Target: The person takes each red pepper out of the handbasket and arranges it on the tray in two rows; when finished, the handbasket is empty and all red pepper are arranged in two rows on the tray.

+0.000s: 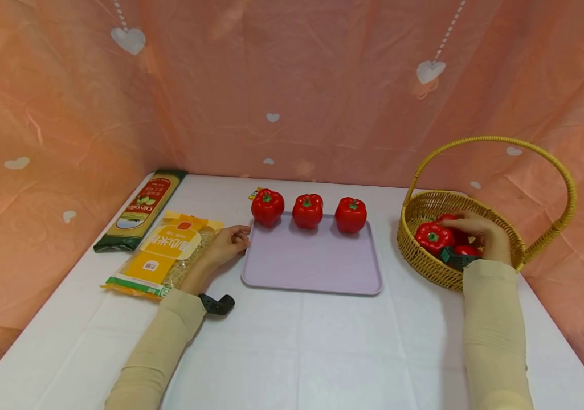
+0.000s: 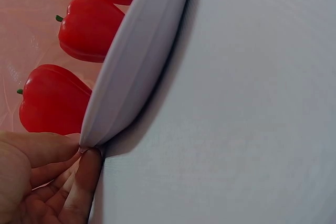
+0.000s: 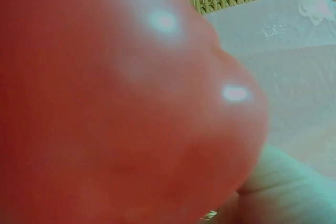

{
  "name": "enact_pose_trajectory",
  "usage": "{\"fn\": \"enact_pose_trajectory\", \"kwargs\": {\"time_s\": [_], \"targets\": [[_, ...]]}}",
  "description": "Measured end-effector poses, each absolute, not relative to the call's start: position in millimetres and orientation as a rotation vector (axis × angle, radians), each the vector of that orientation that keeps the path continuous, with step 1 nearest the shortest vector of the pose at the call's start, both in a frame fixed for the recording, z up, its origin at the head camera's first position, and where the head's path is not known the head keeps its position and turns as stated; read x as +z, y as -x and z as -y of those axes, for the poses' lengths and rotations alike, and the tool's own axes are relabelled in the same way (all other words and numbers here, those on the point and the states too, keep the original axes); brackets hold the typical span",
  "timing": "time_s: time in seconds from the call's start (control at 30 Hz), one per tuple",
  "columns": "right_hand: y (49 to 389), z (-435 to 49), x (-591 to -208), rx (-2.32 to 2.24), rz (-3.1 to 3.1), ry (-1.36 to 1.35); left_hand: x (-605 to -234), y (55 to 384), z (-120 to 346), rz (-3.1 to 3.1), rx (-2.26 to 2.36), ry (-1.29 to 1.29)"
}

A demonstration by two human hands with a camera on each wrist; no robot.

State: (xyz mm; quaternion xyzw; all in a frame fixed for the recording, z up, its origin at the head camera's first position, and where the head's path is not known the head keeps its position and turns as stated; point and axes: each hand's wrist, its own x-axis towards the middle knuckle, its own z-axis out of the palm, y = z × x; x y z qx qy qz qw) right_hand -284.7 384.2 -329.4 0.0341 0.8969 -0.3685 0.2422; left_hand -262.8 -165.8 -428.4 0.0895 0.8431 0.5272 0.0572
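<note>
My left hand [image 1: 230, 244] is at the left side of a pale lilac tray [image 1: 312, 262]. In the left wrist view, its thumb and finger pinch the tray's rim [image 2: 136, 51] at a corner. Three red bell peppers stand in a row along the tray's far edge: a left one [image 1: 268, 208], a middle one [image 1: 307, 211] and a right one [image 1: 350, 215]. My right hand [image 1: 476, 228] reaches into a wicker basket [image 1: 425, 273], over several more red bell peppers [image 1: 433, 238]. One pepper [image 3: 131, 108] fills most of the right wrist view, hiding the fingers' hold.
The basket's tall handle [image 1: 497, 138] arches above the right hand. Left of the tray lie a yellow food packet [image 1: 168, 250], beside the left forearm, and a dark green packet [image 1: 140, 210]. A small yellow item [image 1: 254, 193] shows behind the left pepper. Pink curtains [image 1: 292, 85] surround the white table.
</note>
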Motion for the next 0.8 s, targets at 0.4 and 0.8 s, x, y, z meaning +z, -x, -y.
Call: {"fn": "enact_pose_trajectory", "kwargs": {"time_s": [0.4, 0.8], "targets": [[284.3, -382.1, -320.0, -1.289, -2.564, -0.018, -428.0, 263.1, 166.4, -2.546, 1.608, -0.279], [272.0, -365.0, -288.6, -1.194, -2.824, 0.056, -427.4, 263.1, 166.2, -2.545, 1.601, -0.267]]}}
